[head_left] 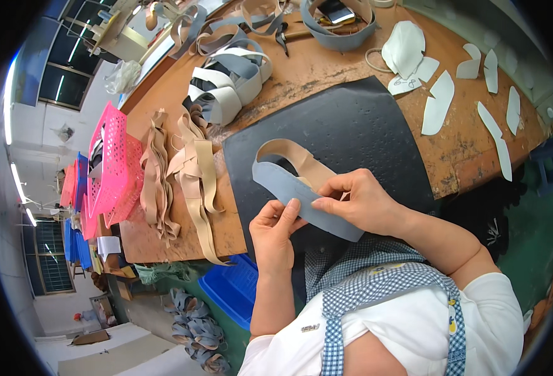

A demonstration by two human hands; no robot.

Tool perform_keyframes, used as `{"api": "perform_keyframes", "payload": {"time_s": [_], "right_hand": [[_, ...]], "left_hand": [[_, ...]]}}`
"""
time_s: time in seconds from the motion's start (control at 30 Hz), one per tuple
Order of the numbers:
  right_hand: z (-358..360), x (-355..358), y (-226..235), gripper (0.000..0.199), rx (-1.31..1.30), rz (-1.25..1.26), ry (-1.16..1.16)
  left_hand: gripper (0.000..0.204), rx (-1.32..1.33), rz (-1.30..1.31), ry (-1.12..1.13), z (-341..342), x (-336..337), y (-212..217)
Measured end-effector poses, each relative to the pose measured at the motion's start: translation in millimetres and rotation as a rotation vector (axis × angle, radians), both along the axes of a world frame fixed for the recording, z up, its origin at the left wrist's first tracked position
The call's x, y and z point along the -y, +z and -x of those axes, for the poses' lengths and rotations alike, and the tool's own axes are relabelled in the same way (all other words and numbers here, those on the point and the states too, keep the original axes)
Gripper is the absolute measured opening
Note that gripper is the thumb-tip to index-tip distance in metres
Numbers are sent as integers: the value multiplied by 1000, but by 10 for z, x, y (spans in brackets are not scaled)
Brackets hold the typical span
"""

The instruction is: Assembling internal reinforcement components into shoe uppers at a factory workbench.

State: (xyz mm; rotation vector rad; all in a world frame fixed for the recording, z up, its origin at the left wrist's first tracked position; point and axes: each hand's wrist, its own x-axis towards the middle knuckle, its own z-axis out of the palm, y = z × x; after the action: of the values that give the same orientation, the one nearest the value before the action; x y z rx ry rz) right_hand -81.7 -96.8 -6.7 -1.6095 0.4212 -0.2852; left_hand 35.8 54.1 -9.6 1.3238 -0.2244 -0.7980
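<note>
A looped leather strip (pixel 289 185), blue-grey outside and tan inside, is held over a black mat (pixel 377 125) on the workbench. My left hand (pixel 275 230) pinches its near edge, the thumb lying on the blue-grey face and the fingers underneath. From the right, my right hand (pixel 361 202) grips the strip's far edge, thumb and forefinger close together; its other fingers curl out of sight. One end of the strip hangs toward my apron (pixel 377 272), while the loop stands up at the far left of the mat.
Tan strips (pixel 195 169) lie left of the mat, beside a pink basket (pixel 110 163). Beyond it sit grey and white strip bundles (pixel 226 81) and a grey coil (pixel 339 34) with a phone (pixel 337 11). White pattern pieces (pixel 438 103) lie right. A blue bin (pixel 229 288) stands below the bench edge.
</note>
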Motion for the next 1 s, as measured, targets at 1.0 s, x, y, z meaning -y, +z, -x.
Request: {"api": "perform_keyframes", "payload": {"time_s": [1.0], "right_hand": [[-92,18,-20,13,93,-69,-46]], "left_hand": [[16,35,57,88,39,129,4]]}}
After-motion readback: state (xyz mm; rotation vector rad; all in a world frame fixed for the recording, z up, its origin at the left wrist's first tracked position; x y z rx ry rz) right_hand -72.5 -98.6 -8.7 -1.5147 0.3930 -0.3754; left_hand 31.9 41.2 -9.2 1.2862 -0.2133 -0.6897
